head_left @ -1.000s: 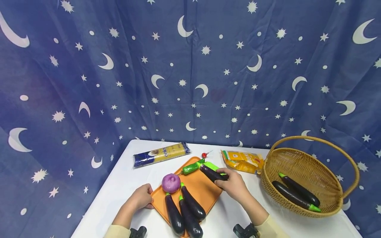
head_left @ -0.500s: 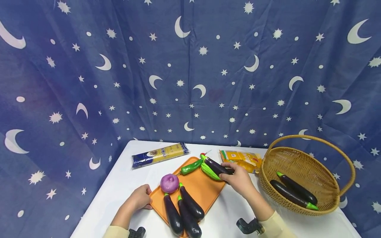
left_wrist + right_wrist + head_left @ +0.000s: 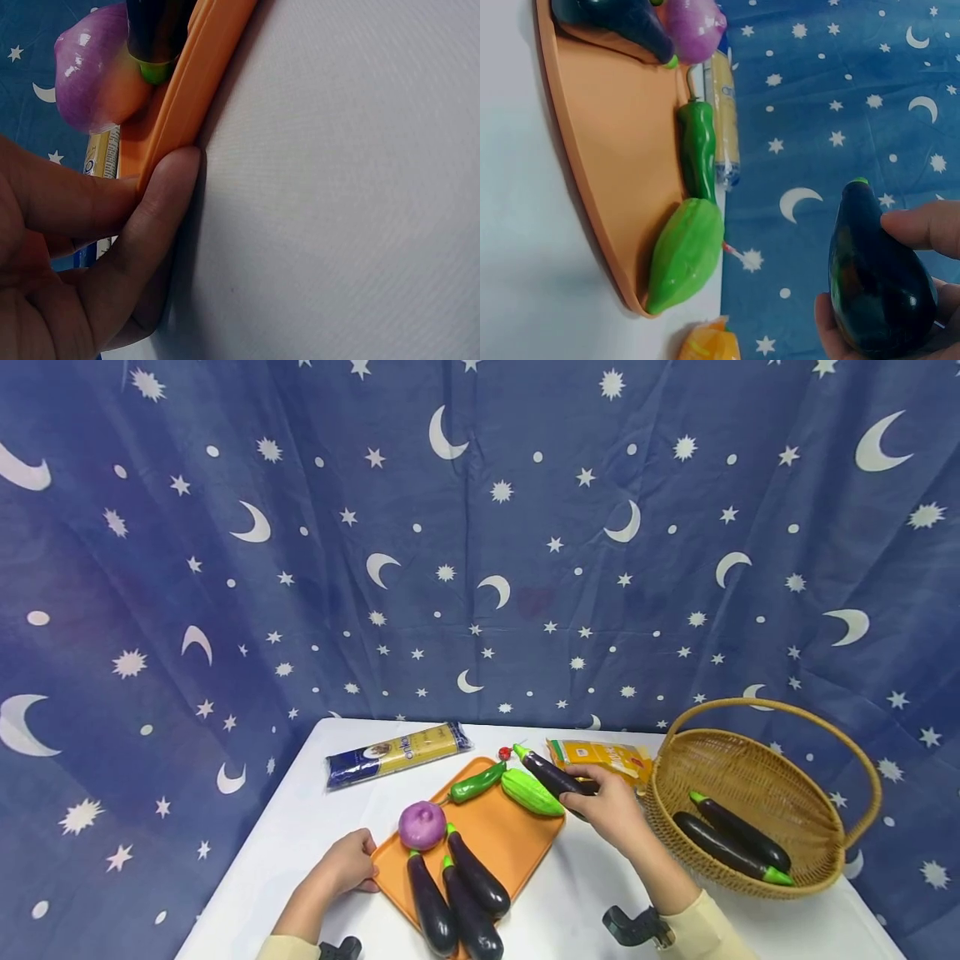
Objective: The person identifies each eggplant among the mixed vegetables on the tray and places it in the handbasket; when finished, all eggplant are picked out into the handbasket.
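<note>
- Eggplant (image 3: pixel 551 774) first: it's up in my right hand (image 3: pixel 611 810), thumb on one side, fingers wrapped round the other, stalk pointing away from me and leftward.
- What just changed: a second ago it overlapped the ridged green gourd (image 3: pixel 532 792); now it's clear, past the far right edge of the orange tray (image 3: pixel 517 839). I'd call this one off the tray but not yet set down.
- Nearest me, three other eggplants (image 3: pixel 468 910) are bunched toward the tray's near corner.
- My left hand (image 3: pixel 347 862) pinches the rim at the tray's left corner, probably steadying it.
- Gourd lies along that far right edge, just left of the held eggplant.
- Wicker basket (image 3: pixel 720 756), two eggplants (image 3: pixel 742 833) inside, is right of my right hand, by the table's (image 3: pixel 577 910) right edge.
- Furthest: an orange packet (image 3: pixel 600 756) near the back edge.
</note>
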{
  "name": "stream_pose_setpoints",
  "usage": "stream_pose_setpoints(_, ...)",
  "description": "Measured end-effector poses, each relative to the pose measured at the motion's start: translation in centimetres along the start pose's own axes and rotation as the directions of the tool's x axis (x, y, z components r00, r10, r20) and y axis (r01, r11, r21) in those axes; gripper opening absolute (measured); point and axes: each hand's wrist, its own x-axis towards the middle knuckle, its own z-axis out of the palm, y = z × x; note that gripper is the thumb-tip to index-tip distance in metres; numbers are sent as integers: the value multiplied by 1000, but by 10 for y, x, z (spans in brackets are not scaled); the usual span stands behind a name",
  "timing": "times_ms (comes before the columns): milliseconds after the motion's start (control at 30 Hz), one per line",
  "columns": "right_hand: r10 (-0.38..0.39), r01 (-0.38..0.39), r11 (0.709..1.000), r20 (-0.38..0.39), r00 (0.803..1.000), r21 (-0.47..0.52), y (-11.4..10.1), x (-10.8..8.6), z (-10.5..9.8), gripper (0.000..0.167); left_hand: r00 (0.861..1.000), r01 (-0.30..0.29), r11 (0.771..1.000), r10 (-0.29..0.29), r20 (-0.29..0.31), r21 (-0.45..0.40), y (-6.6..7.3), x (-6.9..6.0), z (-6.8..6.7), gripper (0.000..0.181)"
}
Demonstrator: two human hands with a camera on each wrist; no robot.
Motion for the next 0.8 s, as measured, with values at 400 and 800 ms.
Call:
stream_pose_setpoints(400,23,-23,1000,-7,1000,13,2,-1,-16,45,1000,5,1000,-5,15,7,-1,0,-1,21)
stream_pose_setpoints(800,60,-60,998,-24,998,-9,7,0,-24,49,1000,14,1000,-14,17,9,0,2,-1,21)
